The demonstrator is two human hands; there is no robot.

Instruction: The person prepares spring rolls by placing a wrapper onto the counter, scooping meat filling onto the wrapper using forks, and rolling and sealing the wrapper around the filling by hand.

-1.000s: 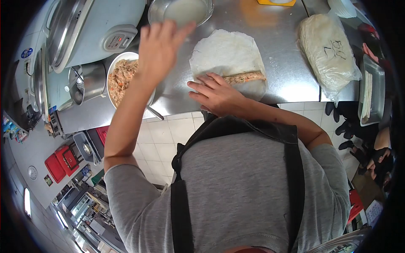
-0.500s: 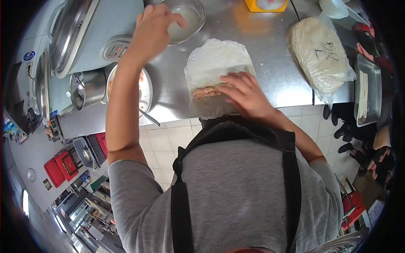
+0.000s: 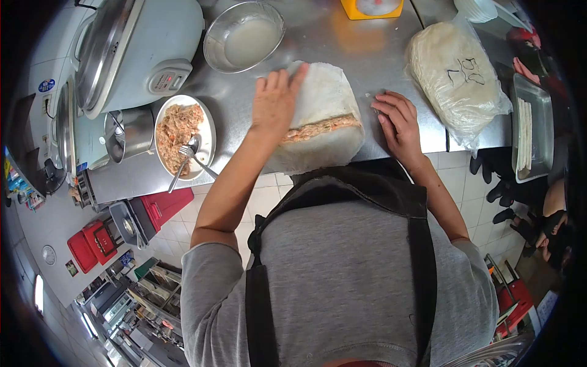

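A thin white wrapper sheet (image 3: 327,92) lies on the steel counter in front of me. Across its lower half runs a strip of orange-pink minced filling (image 3: 324,128). My left hand (image 3: 273,104) lies over the wrapper's left edge, its index finger stretched toward the upper left corner; it is open. To the right of the sheet, my right hand (image 3: 398,125) rests at the counter, open with loosely bent fingers and apart from the wrapper. A clear bowl (image 3: 251,40) of whitish paste or liquid stands behind my left hand.
At left, a white plate (image 3: 211,137) bears minced filling, a spoon and a fork. Beside it stand a metal pot (image 3: 136,131) and a large grey cooker (image 3: 165,43). A bagged wrapper stack (image 3: 452,73), a metal tray (image 3: 541,122) and a yellow scale (image 3: 370,7) are also around.
My left hand has come from the bowl down to the wrapper's left edge. My right hand has left the filling and moved right onto the counter, uncovering the whole strip's right part.
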